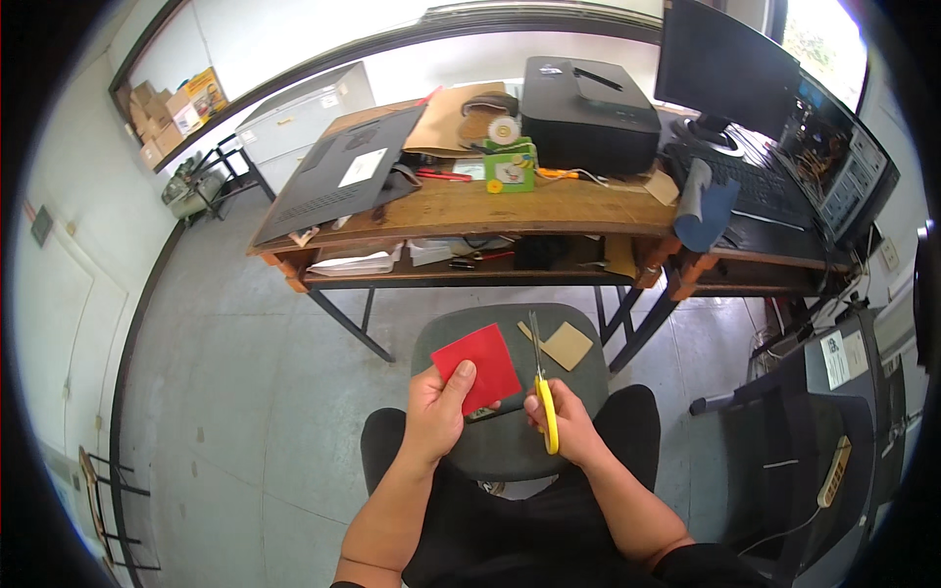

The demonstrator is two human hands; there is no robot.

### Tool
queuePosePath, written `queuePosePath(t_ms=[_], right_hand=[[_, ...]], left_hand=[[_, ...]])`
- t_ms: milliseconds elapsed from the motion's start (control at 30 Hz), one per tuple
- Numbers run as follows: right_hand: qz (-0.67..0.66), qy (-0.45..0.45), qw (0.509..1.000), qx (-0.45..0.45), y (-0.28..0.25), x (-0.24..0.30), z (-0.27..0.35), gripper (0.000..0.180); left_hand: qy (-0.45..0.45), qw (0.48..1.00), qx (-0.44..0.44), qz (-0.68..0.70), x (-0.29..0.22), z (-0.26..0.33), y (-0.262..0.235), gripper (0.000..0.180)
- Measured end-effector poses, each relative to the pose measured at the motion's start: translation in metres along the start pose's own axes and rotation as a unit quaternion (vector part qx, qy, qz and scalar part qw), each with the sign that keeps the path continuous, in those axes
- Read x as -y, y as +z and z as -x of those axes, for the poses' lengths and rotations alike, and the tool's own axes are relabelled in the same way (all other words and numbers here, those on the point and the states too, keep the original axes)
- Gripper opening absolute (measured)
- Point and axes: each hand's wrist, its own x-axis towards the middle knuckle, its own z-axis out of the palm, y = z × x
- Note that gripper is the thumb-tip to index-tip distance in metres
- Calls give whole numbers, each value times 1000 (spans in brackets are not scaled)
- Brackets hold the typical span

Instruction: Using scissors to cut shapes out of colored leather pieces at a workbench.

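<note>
My left hand [438,409] is closed on a flat red sheet [487,363], roughly square, with the thumb on top and the other fingers mostly hidden beneath. In my right hand [570,423] is a pair of scissors [546,412] with yellow handles, their blades pointing away from me and looking nearly together. The blades are to the right of the red sheet, apart from it. Under both hands is a dark grey-green chair seat [456,328]. On it, beyond the scissors, lie a tan square piece [569,346] and a narrow tan strip beside it.
Ahead is a wooden desk [588,208] with a lower shelf, holding a black printer [588,116], a dark flat panel [343,176] and a small green box [509,169]. A monitor [727,73] and keyboard are at right. A power strip [834,472] lies at lower right.
</note>
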Motion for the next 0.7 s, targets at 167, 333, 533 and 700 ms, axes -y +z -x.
queuePosePath(t_ms=[167,333,533,700], right_hand=[[238,76,968,-15,-6,-28,-5,54],[9,-37,999,10,-3,-14,-8,37],[-50,-97,989,98,14,39,2,34],[-167,-164,972,-4,31,59,-2,29]], left_hand=[[4,998,-20,52,10,-6,-9,33],[11,993,-10,113,15,-9,-15,36],[-15,989,12,149,9,-15,-19,39],[-40,984,48,169,5,-23,-19,44]])
